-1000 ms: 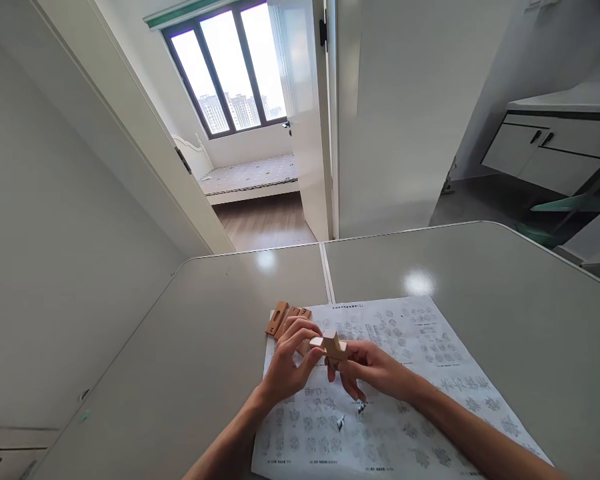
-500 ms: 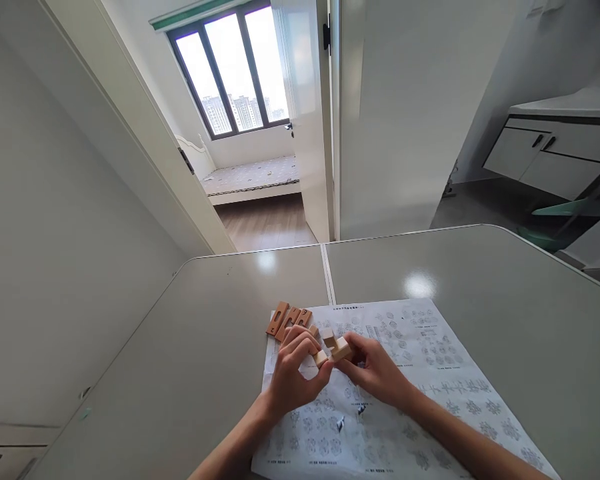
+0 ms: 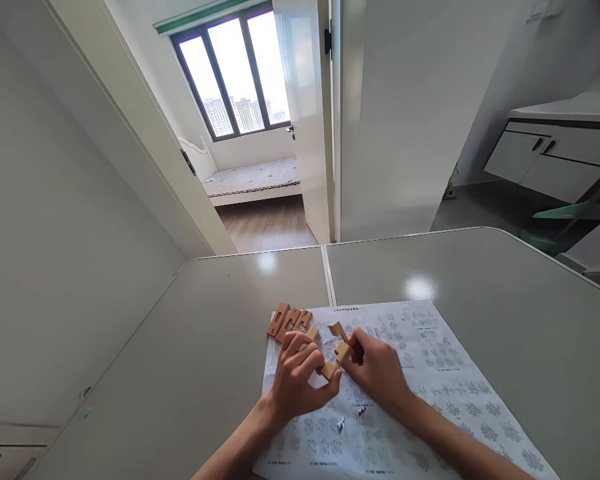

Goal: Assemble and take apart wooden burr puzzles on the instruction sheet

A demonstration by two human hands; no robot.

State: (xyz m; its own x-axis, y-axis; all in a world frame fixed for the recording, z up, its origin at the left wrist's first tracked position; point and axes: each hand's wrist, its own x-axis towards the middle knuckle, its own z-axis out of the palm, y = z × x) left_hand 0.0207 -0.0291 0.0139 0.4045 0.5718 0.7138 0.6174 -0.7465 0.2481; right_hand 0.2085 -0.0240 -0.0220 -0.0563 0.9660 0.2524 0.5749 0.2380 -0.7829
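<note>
My left hand (image 3: 300, 370) pinches a pale wooden puzzle piece (image 3: 329, 371) between thumb and fingers. Facing it, my right hand (image 3: 377, 367) grips notched pale wooden puzzle pieces (image 3: 343, 349), one of them pointing up and away. The pieces of the two hands meet or nearly meet; I cannot tell if they interlock. Another pale wooden block (image 3: 313, 333) shows just beyond my left fingers. Brown slotted wooden pieces (image 3: 279, 319) with dark marks lie side by side past my left hand, the nearest partly covered by it.
Under both hands a large printed sheet (image 3: 460, 363) with rows of small diagrams covers part of the grey-green table (image 3: 220, 333). Two small dark-and-white spots (image 3: 341, 425) show on the sheet. Beyond the table's far edge are an open door (image 3: 305, 120) and a bed (image 3: 253, 177).
The wooden pieces in my right hand have turned, and the upright one tilts differently. My left hand has shifted slightly right and nearer to me with its piece.
</note>
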